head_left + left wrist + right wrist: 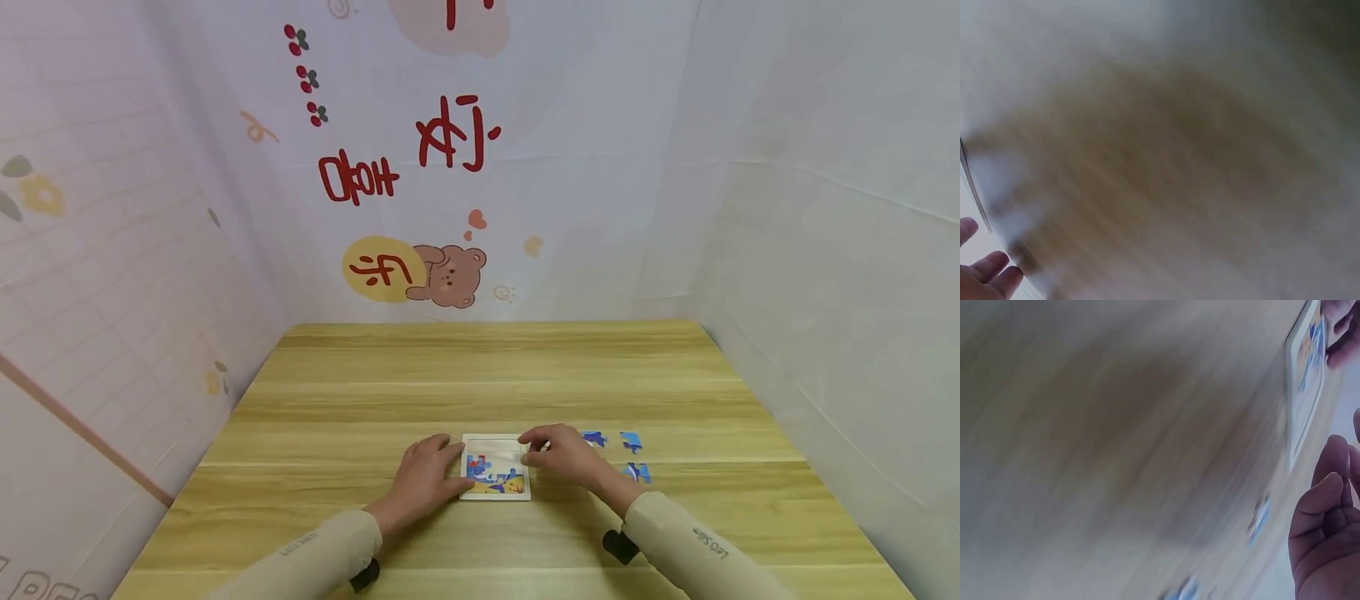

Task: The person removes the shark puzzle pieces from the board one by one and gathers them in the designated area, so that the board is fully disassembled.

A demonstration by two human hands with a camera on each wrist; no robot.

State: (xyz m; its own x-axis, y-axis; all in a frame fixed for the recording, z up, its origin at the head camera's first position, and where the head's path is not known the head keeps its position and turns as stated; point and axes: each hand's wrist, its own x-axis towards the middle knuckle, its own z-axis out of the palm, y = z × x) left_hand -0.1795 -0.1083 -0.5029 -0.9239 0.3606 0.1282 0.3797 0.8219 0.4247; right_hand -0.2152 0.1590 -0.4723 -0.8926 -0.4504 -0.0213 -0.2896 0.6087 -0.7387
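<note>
A white square puzzle tray (495, 497) lies on the table, with joined blue, yellow and red pieces along its bottom and left side; its upper right part shows bare white. My left hand (423, 479) rests at the tray's left edge, thumb by the lower left corner, fingers loosely extended. At the upper right edge is my right hand (566, 454), its thumb and index finger bent with a gap between their tips; no piece shows there. In the right wrist view, that hand (1329, 531) is beside the tray (1294, 425).
Loose blue pieces lie right of my right hand: one near its knuckles (595, 438), one farther right (631, 442) and one nearer me (637, 472). The wooden table (480, 367) meets a printed cloth wall (585, 208) at the back, with cloth on both sides.
</note>
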